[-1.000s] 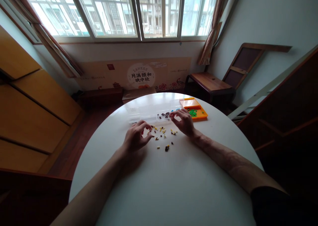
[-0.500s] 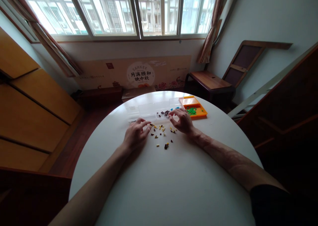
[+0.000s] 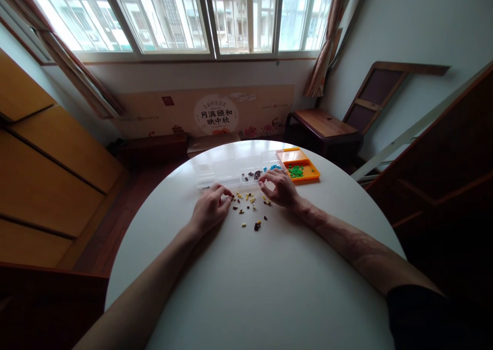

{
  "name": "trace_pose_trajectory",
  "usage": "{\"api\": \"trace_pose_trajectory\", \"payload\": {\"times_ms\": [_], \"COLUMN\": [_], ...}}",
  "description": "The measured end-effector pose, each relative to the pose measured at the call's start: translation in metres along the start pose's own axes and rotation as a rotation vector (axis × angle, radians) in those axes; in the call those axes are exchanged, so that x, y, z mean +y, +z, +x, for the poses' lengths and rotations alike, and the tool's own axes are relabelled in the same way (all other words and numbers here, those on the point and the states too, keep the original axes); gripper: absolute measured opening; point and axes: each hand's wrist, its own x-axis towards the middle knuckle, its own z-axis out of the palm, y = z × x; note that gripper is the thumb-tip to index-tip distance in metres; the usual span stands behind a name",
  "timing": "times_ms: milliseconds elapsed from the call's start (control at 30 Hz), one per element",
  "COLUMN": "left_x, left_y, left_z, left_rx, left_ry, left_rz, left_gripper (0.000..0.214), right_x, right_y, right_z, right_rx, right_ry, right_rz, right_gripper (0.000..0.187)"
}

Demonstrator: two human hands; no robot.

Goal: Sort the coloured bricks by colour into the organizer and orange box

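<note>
My left hand (image 3: 211, 206) rests on the white round table (image 3: 254, 288), its thumb and index finger pinched on a small dark brown toy brick (image 3: 232, 196). To its right lie scattered yellow bricks (image 3: 247, 197) and a small cluster of dark brown bricks (image 3: 257, 227). My right hand (image 3: 281, 188) is at the near edge of a clear compartment box (image 3: 227, 173), thumb and index curved with a gap between them; nothing shows in that gap. Dark bricks (image 3: 254, 175) lie in one compartment near its fingertips, and blue bricks (image 3: 272, 168) lie behind the hand.
An orange tray (image 3: 314, 177) with green bricks (image 3: 296, 172) stands right of the clear box. Beyond the table are a wooden chair (image 3: 325, 123), a printed cardboard panel (image 3: 169, 114) and a window (image 3: 246, 21). Wooden cabinets (image 3: 46, 170) line the left side.
My right hand has drawn slightly left and toward me from the dark-brick compartment. My left fingertips have closed on the dark brown brick beside them. The view has shifted a little.
</note>
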Motion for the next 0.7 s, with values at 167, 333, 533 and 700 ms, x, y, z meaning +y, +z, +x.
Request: {"api": "trace_pose_trajectory", "payload": {"times_ms": [167, 333, 533, 700], "left_x": [0.003, 0.011, 0.015, 0.012], "left_y": [0.000, -0.003, -0.005, -0.002], "left_z": [-0.001, -0.002, -0.003, -0.003], "left_rx": [-0.004, 0.013, 0.036, 0.044], "left_ry": [-0.016, -0.034, -0.026, -0.011], "left_rz": [0.042, 0.025, 0.033, 0.037], "left_gripper": [0.016, 0.016, 0.015, 0.013], "right_x": [0.000, 0.000, -0.001, 0.000], "right_y": [0.000, -0.001, -0.001, 0.000], "right_z": [0.000, 0.000, 0.000, 0.000], "right_rx": [-0.004, -0.007, -0.013, -0.011], "right_ry": [-0.031, -0.038, -0.049, -0.060], "right_rz": [0.027, 0.032, 0.045, 0.053], "right_gripper": [0.010, 0.008, 0.009, 0.009]}}
